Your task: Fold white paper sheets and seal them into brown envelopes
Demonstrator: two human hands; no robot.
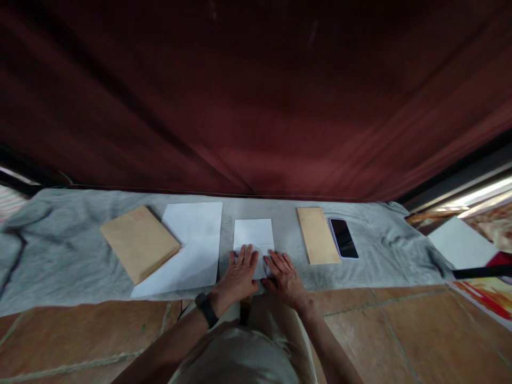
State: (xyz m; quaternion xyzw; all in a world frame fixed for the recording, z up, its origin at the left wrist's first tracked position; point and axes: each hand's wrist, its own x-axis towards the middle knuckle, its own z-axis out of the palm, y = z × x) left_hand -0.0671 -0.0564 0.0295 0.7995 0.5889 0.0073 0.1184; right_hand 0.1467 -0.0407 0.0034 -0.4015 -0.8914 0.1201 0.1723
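A small white sheet of paper with a crease across it lies in front of me on the grey cloth. My left hand rests on its lower left part, fingers stretched out and flat. On the lower right edge of the paper lies my right hand, its fingers also extended and pressing down. The hands cover part of the paper's near half. A dark watch is on my left wrist.
Left of the paper, a stack of brown envelopes overlaps larger white sheets. To the right lie a single brown envelope and a phone. A dark red curtain hangs behind the grey cloth.
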